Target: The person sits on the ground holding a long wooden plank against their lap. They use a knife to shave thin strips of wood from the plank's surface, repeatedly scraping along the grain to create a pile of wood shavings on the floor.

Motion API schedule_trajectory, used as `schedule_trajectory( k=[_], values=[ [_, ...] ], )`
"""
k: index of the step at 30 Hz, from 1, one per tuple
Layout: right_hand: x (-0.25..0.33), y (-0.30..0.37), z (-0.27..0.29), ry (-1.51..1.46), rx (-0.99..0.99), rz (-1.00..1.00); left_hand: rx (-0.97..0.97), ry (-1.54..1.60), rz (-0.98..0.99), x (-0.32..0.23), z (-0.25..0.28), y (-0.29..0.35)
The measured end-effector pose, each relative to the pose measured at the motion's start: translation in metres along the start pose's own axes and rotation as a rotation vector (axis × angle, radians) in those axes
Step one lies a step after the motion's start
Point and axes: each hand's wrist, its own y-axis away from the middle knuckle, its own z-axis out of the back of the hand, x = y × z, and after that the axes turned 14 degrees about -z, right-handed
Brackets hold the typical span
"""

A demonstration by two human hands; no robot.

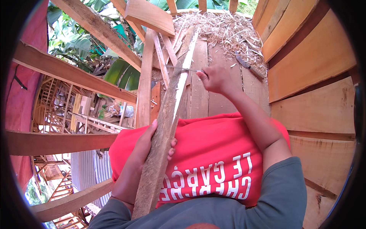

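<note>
A long rough wooden beam (pixel 156 164) slants from near my chest to the far floorboards. Its right edge shows a pale, freshly cut strip. My left hand (pixel 150 141) is wrapped around the near half of the beam, fingertips showing on its right side. Farther along, my right hand (pixel 215 78) is closed on the handle of a thin-bladed knife (pixel 192 70). The blade lies crosswise over the beam, pointing left. Most of the handle is hidden in my fist.
A second knife (pixel 249 68) lies on the floorboards beyond my right hand. Wood shavings (pixel 225 32) are heaped at the far end. Plank walls (pixel 309 61) rise on the right; wooden rails (pixel 76 78) run along the left. Red cloth (pixel 213 149) covers my lap.
</note>
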Motion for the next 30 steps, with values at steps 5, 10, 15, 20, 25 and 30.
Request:
schedule_trajectory(
  k=[5,10,15,20,25,30],
  values=[
    [0.026,0.016,-0.003,-0.105,0.059,0.21,-0.061,-0.055,0.017,0.0,-0.003,-0.001],
    [0.008,0.002,-0.002,0.015,-0.049,-0.16,-0.063,-0.129,-0.038,-0.001,-0.005,-0.002],
    [0.006,0.003,-0.01,-0.117,-0.033,-0.027,-0.057,-0.12,-0.042,-0.001,-0.005,0.002],
    [0.008,0.008,-0.016,-0.198,0.025,-0.001,-0.022,-0.064,-0.019,-0.002,-0.001,0.0],
    [0.015,0.006,-0.016,-0.219,0.014,-0.07,-0.04,-0.137,-0.036,0.0,0.0,-0.002],
    [-0.008,-0.006,-0.013,-0.027,-0.131,-0.077,-0.062,-0.223,-0.057,0.001,-0.006,-0.003]
  ],
)
